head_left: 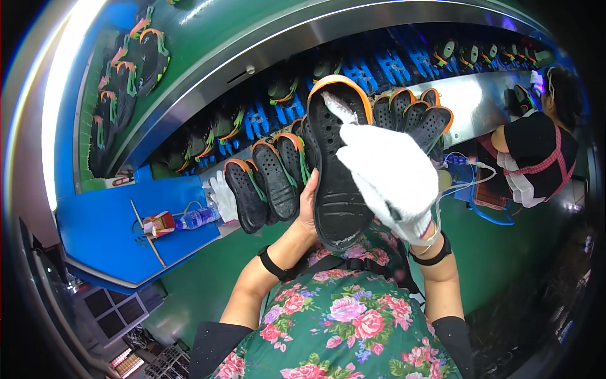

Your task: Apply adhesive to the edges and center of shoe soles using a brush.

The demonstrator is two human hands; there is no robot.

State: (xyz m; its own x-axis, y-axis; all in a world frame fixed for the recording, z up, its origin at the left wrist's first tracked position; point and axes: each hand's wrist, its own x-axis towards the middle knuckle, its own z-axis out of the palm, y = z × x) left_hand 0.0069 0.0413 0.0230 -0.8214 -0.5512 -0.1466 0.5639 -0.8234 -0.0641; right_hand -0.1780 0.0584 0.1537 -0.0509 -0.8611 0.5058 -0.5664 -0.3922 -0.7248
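Note:
I hold a black sandal with an orange rim [338, 189] up in front of me, its perforated sole facing me. My bare left hand [307, 205] grips its left edge from behind. My right hand [391, 177], in a white cloth glove, presses flat against the sole's right side, fingers spread toward the top. A row of similar black sandals with orange rims and green straps [271, 180] stands on the steel ledge just behind my hands.
A curved green conveyor [208, 57] carries more sandals and blue moulds [379, 69]. At left a blue table [101, 234] holds a plastic bottle [192, 218], a stick and a white glove [222, 197]. Another person in black [536, 151] works at right.

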